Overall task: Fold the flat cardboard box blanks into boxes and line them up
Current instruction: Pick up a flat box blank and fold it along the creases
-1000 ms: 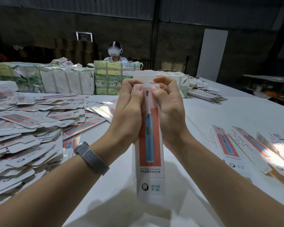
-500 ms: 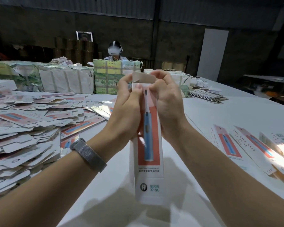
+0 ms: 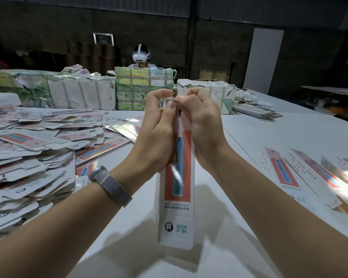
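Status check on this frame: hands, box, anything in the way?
Left hand and right hand both pinch the top flap of the upright box. Flap not tucked yet. Nothing blocking; finished boxes lie to the right.

The upright box (image 3: 176,199) held between both hands carries the one legible mark: "X-SL" in pale green letters near its lower end, beside a round black tooth logo. Above that, under the red panel with the blue toothbrush picture, run two lines of small print, too blurred to read. Print on the flat blanks (image 3: 28,149) and the finished boxes (image 3: 301,173) on the worktop cannot be made out.
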`<state>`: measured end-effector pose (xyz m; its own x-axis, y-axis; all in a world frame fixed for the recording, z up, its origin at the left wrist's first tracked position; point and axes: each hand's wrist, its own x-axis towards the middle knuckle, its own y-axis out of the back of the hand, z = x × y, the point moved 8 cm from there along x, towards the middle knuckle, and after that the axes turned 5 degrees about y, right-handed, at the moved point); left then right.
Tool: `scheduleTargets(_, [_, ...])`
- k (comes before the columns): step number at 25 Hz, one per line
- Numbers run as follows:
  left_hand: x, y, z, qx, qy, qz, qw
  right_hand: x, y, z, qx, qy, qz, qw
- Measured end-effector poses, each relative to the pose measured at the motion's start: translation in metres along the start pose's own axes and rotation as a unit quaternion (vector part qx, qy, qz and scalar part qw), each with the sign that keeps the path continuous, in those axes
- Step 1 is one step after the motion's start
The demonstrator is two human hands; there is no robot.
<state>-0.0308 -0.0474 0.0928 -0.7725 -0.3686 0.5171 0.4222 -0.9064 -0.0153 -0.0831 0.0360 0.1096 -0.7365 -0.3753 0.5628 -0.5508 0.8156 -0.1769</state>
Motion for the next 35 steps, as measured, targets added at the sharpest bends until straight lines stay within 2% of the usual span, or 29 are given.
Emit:
scheduleTargets(9, [0.002, 0.002, 0.003, 0.012, -0.007, -0.023, 1.000, 0.005, 0.001, 0.002, -0.100, -0.026, -0.062, 0.993])
scheduleTargets(14, [-0.002, -0.001, 0.009, 0.068, -0.040, -0.031, 0.996, 0.006, 0.006, 0.003, -0.044, -0.032, -0.021, 0.998])
scheduleTargets(20, [-0.004, -0.002, 0.016, 0.090, -0.051, -0.036, 0.994, 0.009, 0.010, 0.004, -0.010, -0.033, -0.057, 0.998])
scheduleTargets(28, [-0.003, -0.003, 0.013, 0.017, 0.005, -0.040, 0.999, 0.008, 0.008, -0.004, -0.049, 0.059, -0.079, 0.994])
scheduleTargets(35, [-0.002, -0.004, 0.014, 0.018, 0.004, -0.052, 0.998, 0.008, 0.009, -0.019, -0.104, 0.134, -0.090, 0.981])
